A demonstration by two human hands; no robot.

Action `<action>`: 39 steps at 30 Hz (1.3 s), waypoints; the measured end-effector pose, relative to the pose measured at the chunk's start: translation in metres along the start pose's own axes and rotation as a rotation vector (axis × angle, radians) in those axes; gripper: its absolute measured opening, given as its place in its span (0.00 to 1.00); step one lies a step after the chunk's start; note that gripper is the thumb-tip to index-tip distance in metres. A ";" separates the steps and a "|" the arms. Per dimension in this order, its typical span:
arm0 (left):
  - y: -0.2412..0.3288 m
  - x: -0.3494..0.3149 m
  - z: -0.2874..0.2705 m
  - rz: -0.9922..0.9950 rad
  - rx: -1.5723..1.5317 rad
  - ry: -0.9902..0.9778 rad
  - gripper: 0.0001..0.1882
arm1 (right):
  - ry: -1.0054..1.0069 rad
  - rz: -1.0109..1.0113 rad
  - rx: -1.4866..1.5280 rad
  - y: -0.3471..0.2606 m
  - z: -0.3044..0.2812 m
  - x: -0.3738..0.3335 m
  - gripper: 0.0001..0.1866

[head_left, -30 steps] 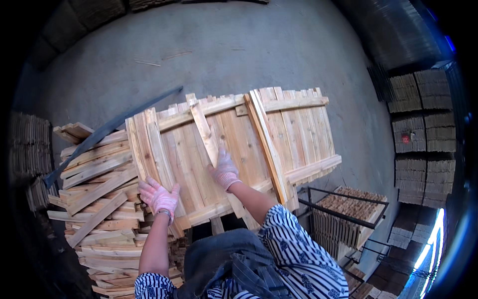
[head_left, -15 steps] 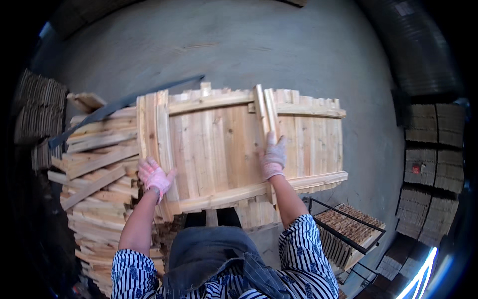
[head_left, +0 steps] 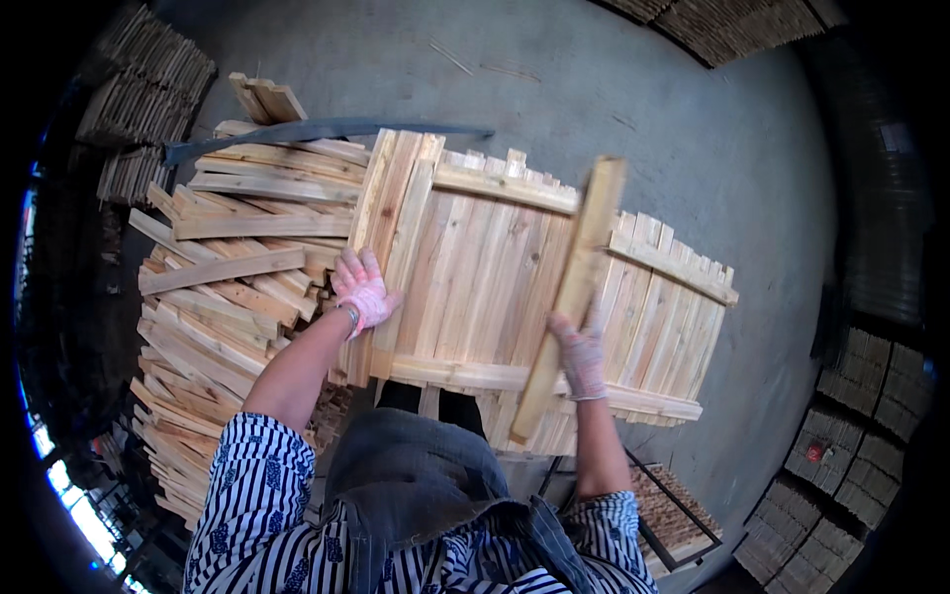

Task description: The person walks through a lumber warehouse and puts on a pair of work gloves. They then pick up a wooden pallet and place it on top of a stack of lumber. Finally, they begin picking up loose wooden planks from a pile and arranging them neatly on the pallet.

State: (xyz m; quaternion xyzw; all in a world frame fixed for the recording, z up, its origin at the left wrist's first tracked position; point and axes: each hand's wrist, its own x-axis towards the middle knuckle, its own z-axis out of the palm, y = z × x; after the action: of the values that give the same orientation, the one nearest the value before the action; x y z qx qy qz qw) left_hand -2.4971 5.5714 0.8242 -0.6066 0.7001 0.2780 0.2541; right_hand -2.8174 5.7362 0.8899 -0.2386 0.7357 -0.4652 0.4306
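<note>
Plank, loose and blurred, lies aslant over the slatted panel (head_left: 485, 277) right of the centre of the frame; this plank (head_left: 576, 282) has its long axis running steeply from the upper right down to the lower left, crossing both rails, its lower end jutting past the panel's near edge. The right hand (head_left: 582, 358) is the nearer by far, touching the plank's lower half from its right side, thumb toward the wood and fingers pointing up the frame; I cannot tell whether they close round it. The left hand (head_left: 363, 290), left of centre, lies well apart from the plank, fingers spread over the upright boards (head_left: 396, 198) at the panel's left end. Both hands wear thin, pale gloves, the left one pinkish.

A heap of loose slats (head_left: 237, 223) fills the left of the frame beside the panel, with a dark strip (head_left: 327, 128) across its top. On the plank, panel and slats no label or writing can be read; in the lower right, a small red patch (head_left: 814, 452) marks one of the stacked bundles (head_left: 826, 426), too small to make out
</note>
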 end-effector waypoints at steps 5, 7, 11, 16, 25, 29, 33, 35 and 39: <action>0.005 -0.003 -0.012 0.060 -0.016 -0.058 0.64 | -0.202 0.182 -0.018 0.031 0.136 0.033 0.49; 0.017 -0.001 -0.019 0.077 0.008 -0.071 0.63 | -0.251 0.065 0.091 0.065 0.194 0.051 0.49; -0.001 -0.005 -0.014 0.039 -0.007 -0.103 0.60 | -0.226 0.176 -0.090 0.030 0.224 0.029 0.53; -0.003 -0.011 -0.020 0.086 -0.082 -0.037 0.58 | -0.004 0.079 -0.677 0.009 0.253 0.016 0.56; -0.081 -0.002 0.006 -0.101 -0.935 0.011 0.50 | -0.012 0.193 -0.445 0.006 0.151 0.033 0.52; -0.038 0.003 -0.012 -0.127 -0.795 -0.100 0.53 | 0.118 0.035 -0.496 0.078 0.174 0.055 0.42; -0.069 -0.001 -0.009 -0.156 -0.719 -0.105 0.54 | -0.017 0.225 -0.300 0.026 0.222 0.034 0.39; -0.065 -0.008 -0.020 -0.168 -0.781 -0.121 0.54 | -0.028 0.243 -0.288 0.021 0.220 0.033 0.42; -0.052 -0.003 -0.020 -0.067 -0.767 -0.097 0.54 | 0.079 0.088 -0.311 0.048 0.213 0.044 0.46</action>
State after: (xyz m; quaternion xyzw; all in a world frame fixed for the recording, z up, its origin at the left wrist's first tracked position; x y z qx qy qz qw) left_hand -2.4458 5.5539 0.8359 -0.6663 0.5123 0.5395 0.0504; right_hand -2.6551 5.6233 0.7874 -0.2517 0.8249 -0.3353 0.3791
